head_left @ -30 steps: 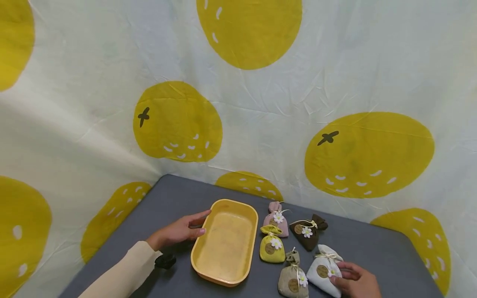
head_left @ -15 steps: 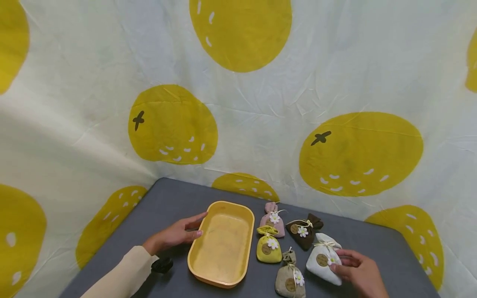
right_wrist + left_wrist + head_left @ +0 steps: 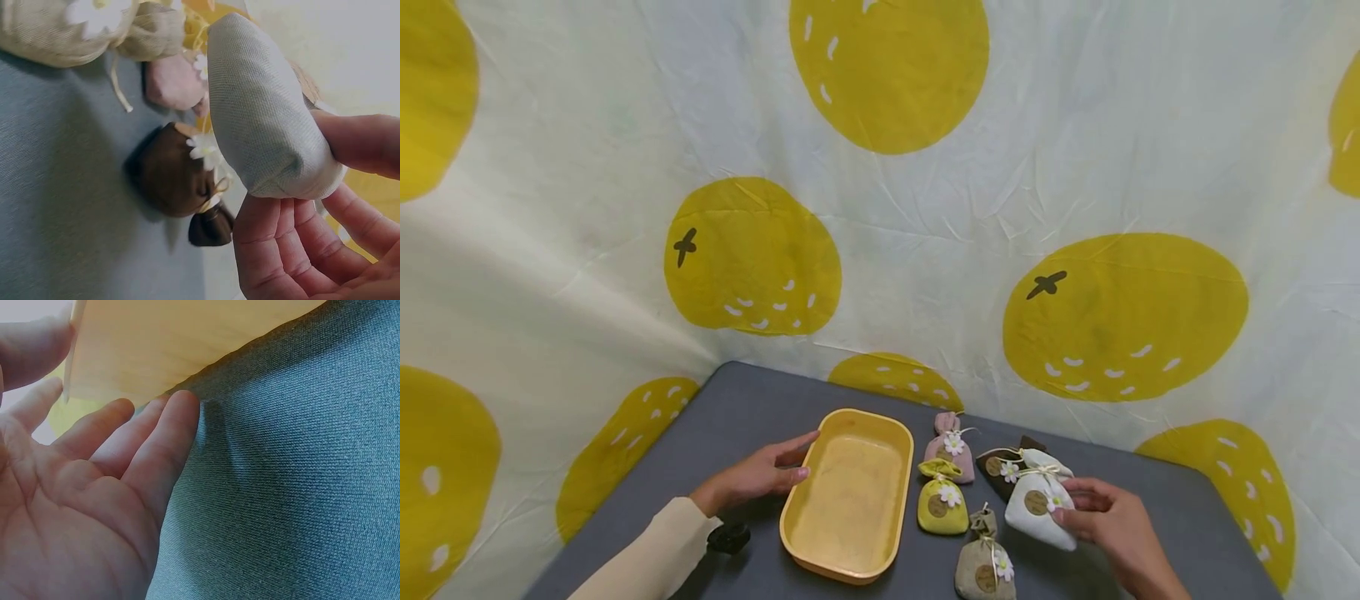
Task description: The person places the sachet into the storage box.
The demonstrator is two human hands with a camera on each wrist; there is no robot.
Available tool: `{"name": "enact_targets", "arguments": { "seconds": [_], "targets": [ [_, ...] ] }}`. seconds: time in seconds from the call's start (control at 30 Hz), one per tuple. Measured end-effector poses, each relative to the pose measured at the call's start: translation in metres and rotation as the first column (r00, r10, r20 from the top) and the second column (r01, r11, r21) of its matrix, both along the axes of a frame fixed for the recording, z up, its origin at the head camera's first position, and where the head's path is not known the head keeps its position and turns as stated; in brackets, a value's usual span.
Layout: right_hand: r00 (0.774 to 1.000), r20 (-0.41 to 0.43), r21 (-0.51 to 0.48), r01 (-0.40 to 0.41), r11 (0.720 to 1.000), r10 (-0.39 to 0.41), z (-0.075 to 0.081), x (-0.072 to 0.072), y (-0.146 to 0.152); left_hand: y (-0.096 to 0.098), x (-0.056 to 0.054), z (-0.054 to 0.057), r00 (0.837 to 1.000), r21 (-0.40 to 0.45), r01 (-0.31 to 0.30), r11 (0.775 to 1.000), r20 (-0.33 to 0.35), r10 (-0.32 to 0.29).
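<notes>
A white drawstring pouch (image 3: 1036, 507) with a daisy and a round brown label hangs above the table. My right hand (image 3: 1116, 525) pinches it by its side, thumb against fingers, as the right wrist view confirms with the pouch (image 3: 269, 112) lifted off the cloth. Below and behind it lies a dark brown pouch (image 3: 996, 468), partly covered in the head view. My left hand (image 3: 756, 481) rests with extended fingers against the left side of a yellow plastic tray (image 3: 793, 533). In the left wrist view, its fingers (image 3: 165, 437) lie along the tray wall (image 3: 187, 337).
Right of the tray lie a pink pouch (image 3: 951, 462), a yellow pouch (image 3: 942, 510) and a beige pouch (image 3: 985, 571) on the grey table (image 3: 752, 400). A black object (image 3: 728, 537) is at the left wrist. A fruit-printed curtain (image 3: 917, 275) hangs behind.
My right hand has raised the white pouch from the table and carried it leftward, partly in front of the brown pouch. The left hand stays at the tray.
</notes>
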State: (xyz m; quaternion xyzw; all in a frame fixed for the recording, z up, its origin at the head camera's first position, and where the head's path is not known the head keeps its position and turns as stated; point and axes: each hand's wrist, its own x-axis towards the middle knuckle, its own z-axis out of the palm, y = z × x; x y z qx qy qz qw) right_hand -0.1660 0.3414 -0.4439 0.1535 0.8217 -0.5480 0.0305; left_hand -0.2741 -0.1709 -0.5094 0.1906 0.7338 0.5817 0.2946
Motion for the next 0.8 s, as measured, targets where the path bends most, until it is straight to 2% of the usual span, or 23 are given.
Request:
{"name": "enact_targets", "arguments": {
  "seconds": [0.2, 0.53, 0.8],
  "targets": [
    [1.000, -0.009, 0.013, -0.011, 1.000, 0.011, 0.006, -0.008, -0.010, 0.001, 0.000, -0.001, 1.000, 0.015, 0.009, 1.000, 0.009, -0.009],
    [0.997, -0.062, -0.001, -0.044, 0.999, 0.043, 0.008, -0.022, -0.026, 0.005, 0.004, 0.001, 1.000, 0.022, 0.012, 1.000, 0.019, -0.012],
    [0.993, -0.088, -0.020, -0.080, 0.997, 0.078, 0.019, -0.038, -0.048, 0.004, 0.004, -0.001, 0.999, 0.039, 0.003, 0.999, 0.047, -0.005]
  ]
}}
